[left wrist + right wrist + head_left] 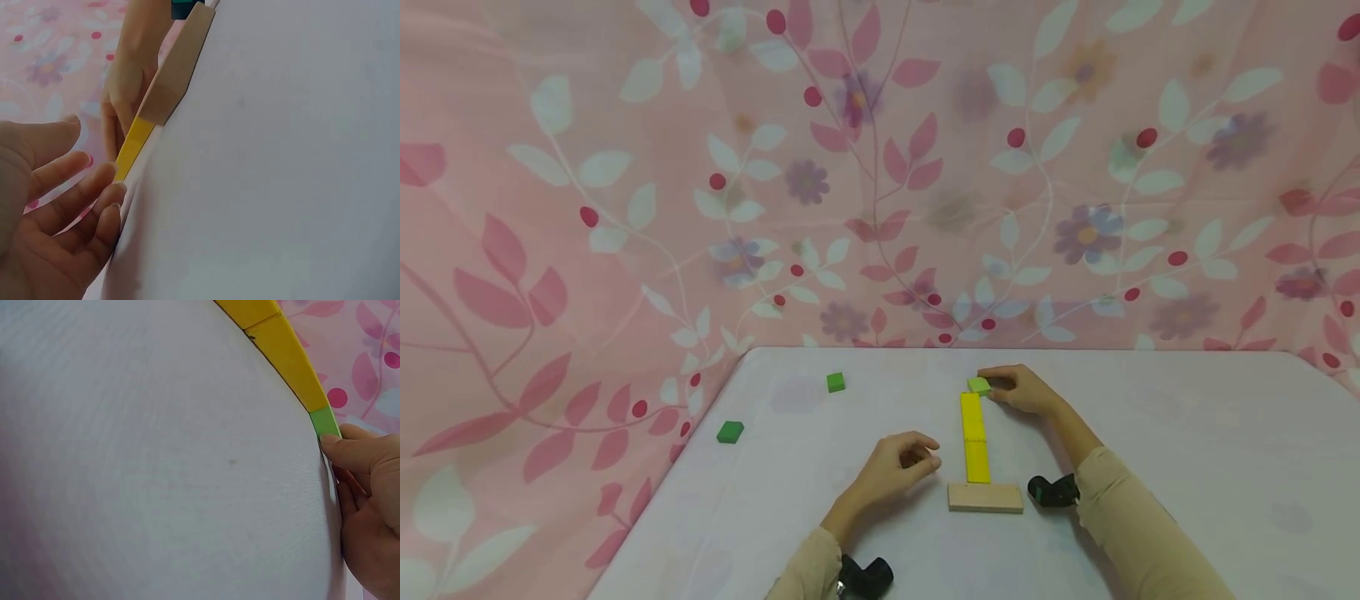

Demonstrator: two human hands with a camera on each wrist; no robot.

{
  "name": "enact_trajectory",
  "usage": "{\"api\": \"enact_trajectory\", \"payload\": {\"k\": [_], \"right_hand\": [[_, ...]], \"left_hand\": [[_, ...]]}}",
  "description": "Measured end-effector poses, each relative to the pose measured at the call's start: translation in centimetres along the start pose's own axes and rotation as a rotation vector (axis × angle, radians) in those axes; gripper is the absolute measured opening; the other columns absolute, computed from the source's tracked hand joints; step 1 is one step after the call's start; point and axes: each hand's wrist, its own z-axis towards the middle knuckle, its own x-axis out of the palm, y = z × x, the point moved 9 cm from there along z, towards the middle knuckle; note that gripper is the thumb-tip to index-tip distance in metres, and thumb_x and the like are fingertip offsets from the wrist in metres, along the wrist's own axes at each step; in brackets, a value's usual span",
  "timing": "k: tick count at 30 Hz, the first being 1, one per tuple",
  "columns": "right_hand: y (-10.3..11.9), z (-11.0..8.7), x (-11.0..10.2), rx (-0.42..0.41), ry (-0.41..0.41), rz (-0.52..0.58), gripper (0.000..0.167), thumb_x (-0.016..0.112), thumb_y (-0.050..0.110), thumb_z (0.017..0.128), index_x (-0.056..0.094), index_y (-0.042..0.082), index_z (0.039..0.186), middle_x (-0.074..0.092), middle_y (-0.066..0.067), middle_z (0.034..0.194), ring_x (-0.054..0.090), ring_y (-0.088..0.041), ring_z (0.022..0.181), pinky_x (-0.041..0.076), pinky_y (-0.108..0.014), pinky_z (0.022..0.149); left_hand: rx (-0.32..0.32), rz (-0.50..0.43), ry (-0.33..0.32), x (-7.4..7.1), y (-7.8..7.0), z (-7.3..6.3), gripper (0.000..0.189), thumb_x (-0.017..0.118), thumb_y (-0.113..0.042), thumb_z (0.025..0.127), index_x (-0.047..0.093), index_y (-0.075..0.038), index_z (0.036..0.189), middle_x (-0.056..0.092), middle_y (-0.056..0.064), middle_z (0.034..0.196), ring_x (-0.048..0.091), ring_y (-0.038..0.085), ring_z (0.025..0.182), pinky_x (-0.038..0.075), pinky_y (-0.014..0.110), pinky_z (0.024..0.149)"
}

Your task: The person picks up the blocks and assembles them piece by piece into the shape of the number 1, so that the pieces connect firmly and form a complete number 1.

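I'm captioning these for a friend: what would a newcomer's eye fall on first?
Probably the bright yellow strip, stretching away from the wooden block on the white tabletop. At its far end, the right hand pinches a light-green block. The pink floral backdrop, rising behind the tabletop, would compete for attention.

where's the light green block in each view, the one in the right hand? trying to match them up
Head: right of centre, the light green block sits at the far end of the yellow strip, in the right hand.
Left wrist: not visible.
Right wrist: toward the right edge, between the yellow strip and the thumb.
Shared landmark: the yellow strip, in all three views.
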Motion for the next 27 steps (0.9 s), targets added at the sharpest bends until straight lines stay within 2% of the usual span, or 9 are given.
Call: {"api": "enact_trajectory", "payload": {"k": [4, 9, 14, 20, 27], "right_hand": [[0.1, -0.1, 0.0, 0.005, 0.006, 0.005, 0.039, 0.061, 0.003, 0.087, 0.056, -0.008, 0.124, 0.056, -0.024, 0.126, 0.047, -0.041, 0.121, 0.032, -0.054, 0.103], [0.3, 0.0, -0.1, 0.008, 0.007, 0.02, 0.038, 0.06, 0.001, 0.087, 0.055, -0.01, 0.124, 0.055, -0.026, 0.126, 0.047, -0.042, 0.121, 0.032, -0.054, 0.102], [0.5, -0.1, -0.2, 0.019, 0.002, 0.019, 0.038, 0.059, 0.0, 0.088, 0.054, -0.01, 0.124, 0.055, -0.025, 0.127, 0.047, -0.042, 0.121, 0.032, -0.054, 0.103], [0.3, -0.1, -0.1, 0.013, -0.004, 0.014, 0.038, 0.06, 0.0, 0.087, 0.055, -0.01, 0.123, 0.056, -0.026, 0.125, 0.048, -0.041, 0.12, 0.033, -0.053, 0.102], [0.3, -0.1, 0.0, 0.015, -0.002, 0.017, 0.038, 0.061, 0.001, 0.087, 0.056, -0.009, 0.123, 0.056, -0.025, 0.125, 0.047, -0.041, 0.12, 0.033, -0.053, 0.102]], "left_hand": [[0.016, 0.06, -0.077, -2.0, 0.5, -0.3, 0.023, 0.067, -0.015, 0.087, 0.066, 0.001, 0.104, 0.064, 0.005, 0.088, 0.058, 0.012, 0.076, 0.049, 0.022, 0.071], [0.021, 0.097, -0.189, -5.2, 1.4, -0.5, 0.022, 0.07, -0.01, 0.083, 0.066, 0.003, 0.101, 0.065, 0.013, 0.091, 0.059, 0.017, 0.076, 0.05, 0.026, 0.069], [-0.014, 0.113, -0.246, -7.8, 2.6, -0.5, 0.022, 0.072, -0.01, 0.081, 0.066, 0.004, 0.097, 0.065, 0.017, 0.09, 0.058, 0.016, 0.075, 0.051, 0.027, 0.069], [-0.034, 0.144, -0.34, -10.9, 4.2, -0.2, 0.022, 0.074, -0.005, 0.079, 0.065, 0.005, 0.096, 0.063, 0.013, 0.083, 0.059, 0.018, 0.073, 0.05, 0.026, 0.066], [-0.068, 0.187, -0.381, -13.1, 6.2, 0.1, 0.023, 0.074, -0.005, 0.078, 0.065, 0.006, 0.097, 0.063, 0.013, 0.081, 0.059, 0.02, 0.071, 0.049, 0.026, 0.065]]}}
